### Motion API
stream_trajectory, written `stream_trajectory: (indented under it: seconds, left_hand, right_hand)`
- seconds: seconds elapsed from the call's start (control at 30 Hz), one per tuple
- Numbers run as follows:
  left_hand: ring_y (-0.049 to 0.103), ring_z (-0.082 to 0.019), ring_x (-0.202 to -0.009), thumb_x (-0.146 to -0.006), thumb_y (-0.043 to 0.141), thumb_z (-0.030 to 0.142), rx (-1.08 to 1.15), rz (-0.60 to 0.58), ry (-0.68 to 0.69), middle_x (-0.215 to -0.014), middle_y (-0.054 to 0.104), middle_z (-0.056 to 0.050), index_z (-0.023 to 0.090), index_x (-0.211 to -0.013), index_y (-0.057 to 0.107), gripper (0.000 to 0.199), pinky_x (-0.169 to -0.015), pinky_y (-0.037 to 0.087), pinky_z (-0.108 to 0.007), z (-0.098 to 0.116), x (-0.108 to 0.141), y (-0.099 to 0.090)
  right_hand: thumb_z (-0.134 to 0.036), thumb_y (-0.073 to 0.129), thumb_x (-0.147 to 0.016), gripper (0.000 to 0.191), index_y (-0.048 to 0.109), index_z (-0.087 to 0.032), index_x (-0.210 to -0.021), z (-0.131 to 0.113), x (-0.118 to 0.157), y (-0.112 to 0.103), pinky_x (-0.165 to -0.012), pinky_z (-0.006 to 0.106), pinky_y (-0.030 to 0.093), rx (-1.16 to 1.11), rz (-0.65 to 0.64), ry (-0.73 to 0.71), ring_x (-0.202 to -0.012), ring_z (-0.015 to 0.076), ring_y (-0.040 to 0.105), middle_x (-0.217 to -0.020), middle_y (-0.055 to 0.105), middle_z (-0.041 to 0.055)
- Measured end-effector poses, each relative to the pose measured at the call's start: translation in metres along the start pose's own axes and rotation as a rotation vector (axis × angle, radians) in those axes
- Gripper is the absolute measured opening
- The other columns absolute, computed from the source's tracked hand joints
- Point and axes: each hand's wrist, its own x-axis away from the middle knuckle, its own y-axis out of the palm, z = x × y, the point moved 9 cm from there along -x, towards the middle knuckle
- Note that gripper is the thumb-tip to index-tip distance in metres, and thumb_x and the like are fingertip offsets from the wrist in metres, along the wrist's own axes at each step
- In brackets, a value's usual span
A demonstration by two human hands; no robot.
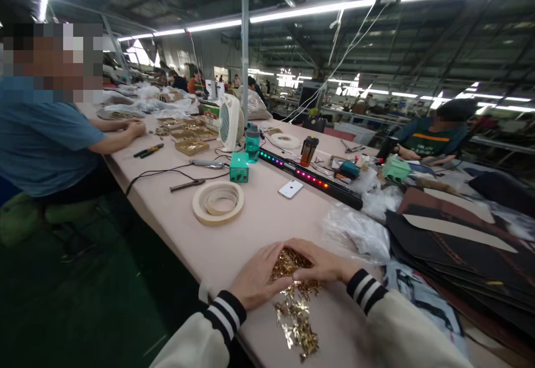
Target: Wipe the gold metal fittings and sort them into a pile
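A heap of small gold metal pieces (296, 301) lies on the pale table (267, 223) near its front edge. My left hand (257, 276) cups the heap's left side and my right hand (320, 262) curves over its far side, fingertips almost meeting above the pile. Both hands rest on the pieces, fingers bent around them. More gold pieces trail toward me between my striped cuffs.
A roll of tape (218, 202), a white phone (290, 188), a green box (239, 168), a lit bar (309, 178) and crumpled plastic bags (359, 231) lie beyond. Dark cut sheets (451, 240) are stacked right. A person in blue (45, 139) sits left; another sits far right (434, 136).
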Motion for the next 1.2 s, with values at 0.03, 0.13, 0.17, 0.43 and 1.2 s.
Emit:
stream_trajectory:
  seconds: [0.03,0.13,0.17,0.43,1.2]
  left_hand:
    - [0.033,-0.029,-0.153,-0.099,0.047,0.068,0.001,-0.017,0.016,-0.167,0.033,-0.012,0.021,-0.163,0.023,0.083,-0.128,0.029,-0.049,0.01,0.001,0.009]
    - [0.029,-0.029,-0.155,-0.101,0.039,0.068,0.003,-0.069,0.049,-0.169,0.027,-0.013,0.019,-0.163,0.021,0.082,-0.128,0.026,-0.05,0.039,-0.001,0.033]
    - [0.027,-0.028,-0.156,-0.101,0.038,0.068,0.004,-0.082,0.06,-0.169,0.026,-0.013,0.018,-0.163,0.021,0.081,-0.129,0.026,-0.049,0.048,-0.002,0.039]
    - [0.026,-0.025,-0.156,-0.103,0.046,0.057,-0.053,-0.088,0.142,-0.169,0.028,-0.005,0.026,-0.162,0.026,0.07,-0.13,0.023,-0.045,0.082,0.028,0.039]
    - [0.017,-0.04,-0.157,-0.091,0.056,0.069,-0.327,0.136,-0.405,-0.17,0.02,-0.017,0.026,-0.162,0.029,0.088,-0.125,0.021,-0.061,-0.011,0.078,-0.012]
  right_hand:
    - [-0.068,0.065,-0.089,0.083,0.041,-0.025,-0.156,-0.001,0.013,0.003,-0.121,0.05,0.035,0.019,-0.004,0.028,-0.138,0.0319,0.05,-0.151,0.053,0.0132]
    - [-0.069,0.063,-0.089,0.088,0.035,-0.024,-0.16,0.005,0.052,0.012,-0.125,0.053,0.029,0.111,-0.006,0.138,-0.146,0.0341,0.042,-0.16,0.044,0.0142]
    - [-0.07,0.061,-0.089,0.09,0.033,-0.023,-0.16,0.009,0.064,0.016,-0.126,0.053,0.027,0.149,-0.005,0.185,-0.148,0.0347,0.038,-0.162,0.041,0.0144]
    - [-0.07,0.051,-0.095,0.079,0.025,-0.037,-0.162,-0.023,0.128,0.029,-0.126,0.061,0.02,0.386,0.167,0.439,-0.157,0.0368,0.02,-0.171,0.025,0.0035]
    - [-0.062,0.057,-0.094,0.066,0.049,-0.033,-0.152,0.008,0.116,0.068,-0.125,0.07,0.015,0.568,0.378,0.522,-0.155,0.0437,0.021,-0.167,0.031,0.0047]
